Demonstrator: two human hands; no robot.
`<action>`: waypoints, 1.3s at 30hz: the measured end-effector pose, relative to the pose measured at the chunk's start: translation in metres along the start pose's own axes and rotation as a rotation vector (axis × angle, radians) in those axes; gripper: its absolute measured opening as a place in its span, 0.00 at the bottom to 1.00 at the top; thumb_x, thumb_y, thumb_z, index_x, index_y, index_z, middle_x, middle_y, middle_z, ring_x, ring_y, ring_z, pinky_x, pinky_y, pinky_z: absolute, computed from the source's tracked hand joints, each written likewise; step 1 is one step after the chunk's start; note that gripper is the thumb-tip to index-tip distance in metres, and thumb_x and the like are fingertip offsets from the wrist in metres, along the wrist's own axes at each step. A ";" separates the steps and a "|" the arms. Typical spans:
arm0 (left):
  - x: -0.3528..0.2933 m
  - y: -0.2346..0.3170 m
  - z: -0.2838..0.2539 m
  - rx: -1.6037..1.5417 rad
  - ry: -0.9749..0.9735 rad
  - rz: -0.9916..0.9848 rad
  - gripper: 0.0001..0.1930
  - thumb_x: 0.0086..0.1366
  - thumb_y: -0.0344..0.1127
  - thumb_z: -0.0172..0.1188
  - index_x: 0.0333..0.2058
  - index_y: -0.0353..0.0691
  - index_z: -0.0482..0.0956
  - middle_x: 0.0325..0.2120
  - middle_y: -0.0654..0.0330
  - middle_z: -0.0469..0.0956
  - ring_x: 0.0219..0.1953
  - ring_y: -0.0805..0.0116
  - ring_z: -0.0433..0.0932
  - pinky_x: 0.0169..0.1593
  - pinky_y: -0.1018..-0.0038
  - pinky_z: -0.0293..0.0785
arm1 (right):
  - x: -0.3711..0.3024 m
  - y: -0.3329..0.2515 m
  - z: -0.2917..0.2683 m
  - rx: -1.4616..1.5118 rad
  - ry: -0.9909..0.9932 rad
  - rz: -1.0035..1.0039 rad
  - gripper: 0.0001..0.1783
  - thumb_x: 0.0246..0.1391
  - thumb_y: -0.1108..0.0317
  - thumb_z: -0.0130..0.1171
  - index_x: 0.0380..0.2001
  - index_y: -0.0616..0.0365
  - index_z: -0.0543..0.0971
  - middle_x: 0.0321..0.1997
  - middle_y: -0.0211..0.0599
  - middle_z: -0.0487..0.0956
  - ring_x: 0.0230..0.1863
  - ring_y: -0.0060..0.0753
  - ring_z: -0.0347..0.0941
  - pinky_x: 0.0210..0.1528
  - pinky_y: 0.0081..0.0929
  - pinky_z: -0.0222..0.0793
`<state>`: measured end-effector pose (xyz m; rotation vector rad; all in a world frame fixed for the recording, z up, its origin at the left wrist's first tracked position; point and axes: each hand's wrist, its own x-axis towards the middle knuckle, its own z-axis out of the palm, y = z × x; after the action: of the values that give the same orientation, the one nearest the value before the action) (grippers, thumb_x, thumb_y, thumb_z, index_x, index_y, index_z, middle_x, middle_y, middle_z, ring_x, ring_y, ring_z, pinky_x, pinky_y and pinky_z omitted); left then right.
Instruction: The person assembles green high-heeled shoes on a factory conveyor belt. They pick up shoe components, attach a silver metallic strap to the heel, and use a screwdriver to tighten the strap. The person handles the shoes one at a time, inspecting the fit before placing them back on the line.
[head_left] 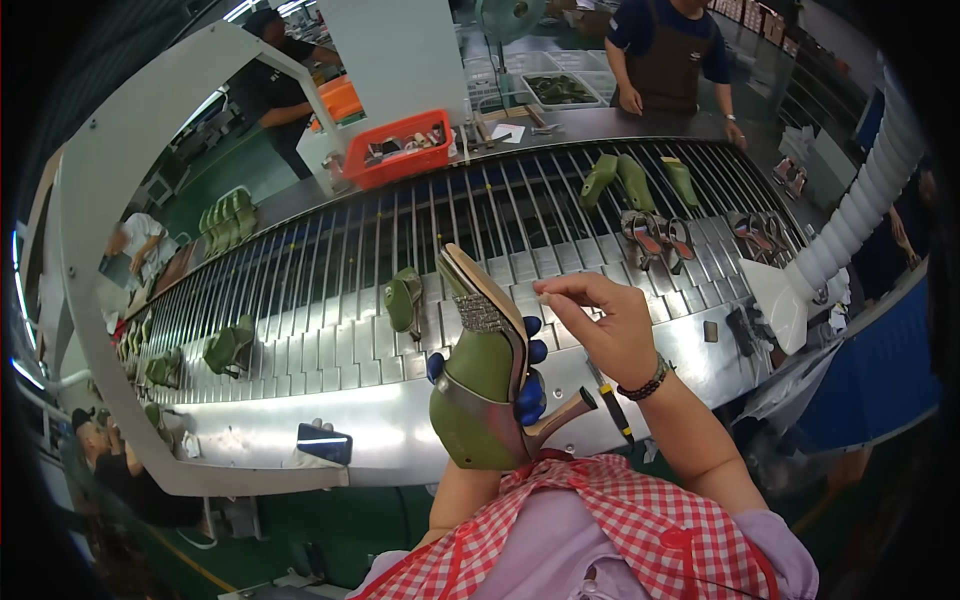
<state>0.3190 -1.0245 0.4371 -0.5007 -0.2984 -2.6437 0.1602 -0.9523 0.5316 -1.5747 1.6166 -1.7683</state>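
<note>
A high-heeled sandal [482,313] with a glittery toe strap sits on a green shoe last [475,375], its toe pointing away from me and its slim heel out to the right. My left hand [532,395], with blue-covered fingers, is wrapped around it from underneath; much of that hand is hidden behind the last. Just right of the sole's front edge is my bare right hand [608,325], wearing a dark beaded bracelet. Its thumb and forefinger are pinched together; whatever lies between them is too small to make out.
Beyond my hands runs a slatted conveyor [340,340] with another sandal on a green last [404,300]. Loose green lasts [630,183] lie at the far right. A phone [324,443] and a yellow-black tool [615,412] rest on the near ledge. Across stands a co-worker [670,60].
</note>
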 end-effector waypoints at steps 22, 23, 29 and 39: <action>0.003 -0.012 -0.023 0.303 0.294 0.100 0.33 0.65 0.55 0.48 0.62 0.39 0.58 0.55 0.50 0.67 0.50 0.59 0.73 0.53 0.62 0.67 | -0.024 -0.012 -0.020 0.056 -0.297 -0.456 0.24 0.49 0.79 0.55 0.51 0.53 0.79 0.59 0.48 0.71 0.54 0.48 0.71 0.54 0.38 0.67; -0.004 -0.002 -0.020 0.340 0.332 0.148 0.33 0.66 0.54 0.48 0.62 0.39 0.58 0.55 0.50 0.67 0.50 0.59 0.73 0.53 0.62 0.67 | -0.023 -0.012 -0.016 0.097 -0.317 -0.473 0.22 0.51 0.77 0.55 0.51 0.53 0.78 0.60 0.49 0.70 0.55 0.49 0.71 0.55 0.39 0.66; 0.009 0.013 -0.012 0.489 0.439 0.272 0.30 0.68 0.52 0.47 0.62 0.41 0.58 0.55 0.52 0.68 0.53 0.59 0.72 0.58 0.62 0.65 | -0.063 -0.001 -0.017 -0.027 -0.328 -0.255 0.34 0.57 0.59 0.57 0.64 0.56 0.62 0.68 0.47 0.60 0.68 0.46 0.56 0.67 0.39 0.54; 0.039 -0.007 0.054 1.686 0.333 0.758 0.30 0.65 0.35 0.54 0.63 0.31 0.55 0.61 0.54 0.61 0.58 0.63 0.65 0.60 0.67 0.60 | -0.086 0.043 0.016 0.699 0.130 0.467 0.35 0.53 0.64 0.65 0.59 0.62 0.62 0.54 0.37 0.72 0.54 0.25 0.68 0.57 0.26 0.67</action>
<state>0.2989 -1.0179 0.5003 0.3520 -1.5516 -1.0283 0.1858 -0.9083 0.4478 -0.7144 1.0909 -1.8846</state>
